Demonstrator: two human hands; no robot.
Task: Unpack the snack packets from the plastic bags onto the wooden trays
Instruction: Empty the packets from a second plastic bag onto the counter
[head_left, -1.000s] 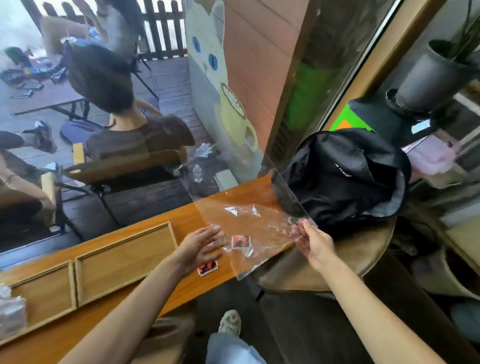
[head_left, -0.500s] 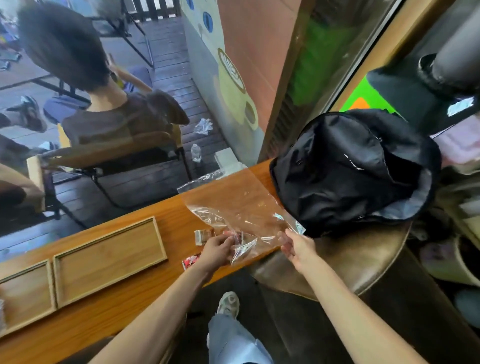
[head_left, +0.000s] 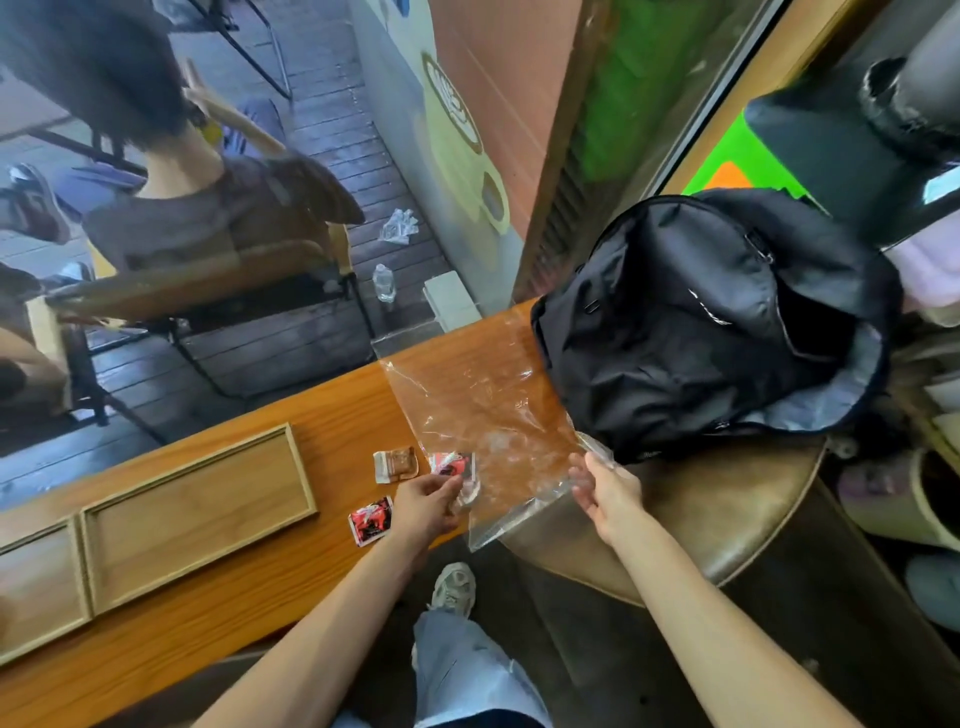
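Snack packets are coming out of the clear plastic bag (head_left: 483, 415), which lies flat on the wooden bench (head_left: 332, 431), its mouth end over the near edge. The left hand (head_left: 423, 501) has its fingers curled at the bag's left corner, pinching the film beside a red packet (head_left: 453, 462) that seems to sit just inside the mouth; whether the grip also has that packet I cannot tell. The right hand (head_left: 602, 486) holds the bag's right edge, thumb and fingers nipped on the film, otherwise loosely spread. Left of the bag, a brown packet (head_left: 396, 464) and a second red packet (head_left: 370, 519) lie loose on the bench, not yet on a tray. Farther left of the bag sit two wooden trays (head_left: 202, 506), side by side. A black backpack (head_left: 691, 322) rests on a stool just right of the bag. By my reading the emptying step is nearly over; next, the last packet needs drawing clear, then all three carrying to the trays.
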